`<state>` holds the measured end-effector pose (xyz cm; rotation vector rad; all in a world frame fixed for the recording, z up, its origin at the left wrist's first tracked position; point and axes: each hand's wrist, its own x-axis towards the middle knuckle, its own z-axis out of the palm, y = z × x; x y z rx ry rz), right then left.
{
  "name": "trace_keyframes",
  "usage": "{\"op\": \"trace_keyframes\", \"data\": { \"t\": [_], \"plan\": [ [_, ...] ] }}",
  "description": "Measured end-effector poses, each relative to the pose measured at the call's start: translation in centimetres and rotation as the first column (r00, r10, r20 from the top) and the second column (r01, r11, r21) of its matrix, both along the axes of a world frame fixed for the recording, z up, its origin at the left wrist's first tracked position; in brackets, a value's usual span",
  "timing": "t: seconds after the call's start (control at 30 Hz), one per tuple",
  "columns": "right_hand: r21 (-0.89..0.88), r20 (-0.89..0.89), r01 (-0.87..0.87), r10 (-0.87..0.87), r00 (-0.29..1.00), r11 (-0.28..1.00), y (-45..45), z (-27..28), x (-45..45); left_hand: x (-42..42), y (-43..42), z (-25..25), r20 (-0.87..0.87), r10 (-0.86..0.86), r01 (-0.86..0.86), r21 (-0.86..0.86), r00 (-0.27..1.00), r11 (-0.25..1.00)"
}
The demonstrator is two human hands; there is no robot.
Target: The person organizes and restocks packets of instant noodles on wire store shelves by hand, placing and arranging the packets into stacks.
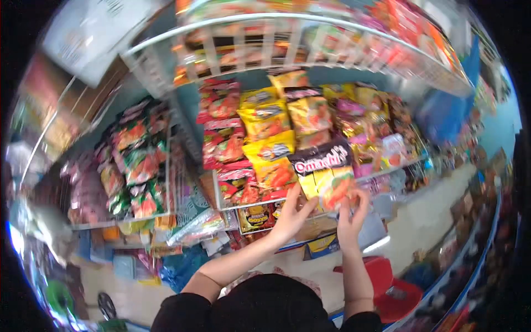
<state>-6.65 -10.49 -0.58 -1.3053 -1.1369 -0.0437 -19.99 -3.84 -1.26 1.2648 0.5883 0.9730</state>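
A black and yellow Omachi noodle packet (325, 175) is held up in front of a wire shelf of packets. My left hand (297, 213) is at its lower left edge, thumb and fingers closed on it. At its lower right corner, my right hand (353, 210) pinches the packet. Yellow packets (269, 145) stand in a column just left of it, with red packets (223, 146) further left. Behind the held packet are more black and yellow packets (310, 115).
A white wire rack (276, 17) with packets runs above. On the left another wire shelf holds green packets (141, 166). A red plastic stool (395, 296) stands on the floor at lower right. Blue plastic (448, 113) hangs at upper right.
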Motion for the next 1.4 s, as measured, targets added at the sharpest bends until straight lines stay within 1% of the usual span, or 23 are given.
{"op": "trace_keyframes", "data": {
  "t": [0.1,0.13,0.23,0.3,0.4,0.43,0.53,0.57,0.63,0.7,0.73,0.83,0.87,0.93,1.0,1.07,1.1,1.13,1.17,1.2,1.27,1.33,1.4],
  "plan": [
    [0.009,0.085,-0.08,0.079,0.993,0.997,0.1,-0.8,-2.9,-4.3,-0.6,-0.5,-0.151,0.295,-0.206,0.431,0.943,0.879],
    [0.048,0.142,-0.156,0.148,0.979,0.987,0.8,-1.4,-4.0,-5.9,-0.9,-0.1,-0.052,0.265,-0.234,0.333,0.963,0.914],
    [-0.043,0.175,-0.323,0.326,0.929,0.945,1.9,-1.9,-8.5,-11.8,-1.6,1.0,-0.127,0.372,-0.343,0.204,0.919,0.917],
    [-0.013,0.174,-0.41,0.406,0.897,0.912,3.4,-1.7,-12.6,-15.5,-1.4,0.7,0.009,0.582,-0.549,0.348,0.813,0.76],
    [-0.108,-0.012,-0.67,0.673,0.74,0.735,4.9,-1.6,-19.0,-22.6,-1.3,-0.3,0.001,0.715,-0.677,0.322,0.699,0.661],
    [-0.074,0.201,-0.628,0.628,0.752,0.775,5.8,-1.6,-21.2,-24.8,-1.3,-0.1,-0.005,0.774,-0.731,0.326,0.633,0.6],
    [-0.192,0.023,-0.794,0.811,0.584,0.577,8.4,0.1,-28.7,-32.0,0.3,0.0,0.093,0.857,-0.834,0.305,0.507,0.46],
    [-0.228,0.092,-0.796,0.826,0.555,0.561,9.8,1.1,-31.4,-34.7,1.4,-0.1,0.11,0.849,-0.847,0.21,0.517,0.489],
    [-0.156,0.12,-0.864,0.877,0.465,0.479,12.9,3.2,-37.5,-40.0,4.6,0.9,0.174,0.9,-0.881,0.342,0.4,0.326],
    [-0.165,-0.021,-0.907,0.918,0.396,0.387,15.4,4.9,-42.8,-44.2,7.6,2.7,0.211,0.925,-0.876,0.439,0.317,0.201],
    [-0.068,0.278,-0.848,0.826,0.49,0.526,18.5,3.4,-45.4,-46.6,9.4,2.3,0.201,0.939,-0.866,0.474,0.279,0.156],
    [-0.251,0.174,-0.744,0.784,0.595,0.62,20.6,3.4,-49.7,-50.9,12.9,1.8,0.045,0.997,-0.757,0.653,0.067,0.021],
    [-0.331,0.183,-0.704,0.775,0.605,0.628,21.2,3.1,-50.3,-51.7,13.5,1.4,0.047,0.996,-0.755,0.655,0.079,0.029],
    [-0.53,0.186,-0.634,0.806,0.562,0.564,22.0,2.3,-50.3,-52.8,14.5,0.1,-0.174,0.984,-0.664,0.731,0.043,0.158],
    [-0.455,0.45,-0.599,0.751,0.484,0.659,23.2,-0.7,-50.4,-53.7,15.7,-2.7,-0.117,0.992,-0.661,0.742,0.039,0.113],
    [-0.346,0.592,-0.522,0.613,0.523,0.78,22.0,-0.8,-50.7,-53.1,15.3,-3.1,-0.074,0.997,-0.669,0.743,-0.03,0.035],
    [-0.454,0.505,-0.551,0.712,0.488,0.7,21.6,-0.2,-50.1,-53.3,15.5,-3.1,-0.074,0.997,-0.66,0.75,-0.017,0.045],
    [-0.313,0.45,-0.674,0.729,0.516,0.67,21.6,-0.9,-49.5,-54.0,15.9,-3.5,-0.197,0.977,-0.74,0.645,0.081,0.192],
    [-0.26,0.414,-0.74,0.764,0.495,0.62,20.6,0.5,-48.0,-53.4,15.3,-3.0,-0.152,0.988,-0.708,0.696,0.012,0.116],
    [-0.24,0.501,-0.658,0.672,0.546,0.713,19.4,0.5,-46.4,-53.1,14.9,-2.5,-0.066,0.996,-0.592,0.805,-0.055,0.021],
    [-0.091,0.451,-0.721,0.674,0.586,0.687,17.6,1.5,-41.5,-53.2,14.8,-1.9,0.081,0.996,-0.501,0.861,-0.028,-0.084],
    [-0.051,0.406,-0.656,0.615,0.676,0.753,16.3,2.1,-35.2,-48.9,12.4,0.9,0.119,0.98,-0.428,0.886,-0.159,-0.177],
    [0.019,0.405,-0.47,0.423,0.81,0.882,15.9,1.7,-28.7,-43.5,10.8,3.4,0.107,0.994,-0.478,0.874,0.018,-0.085]
  ]
}}
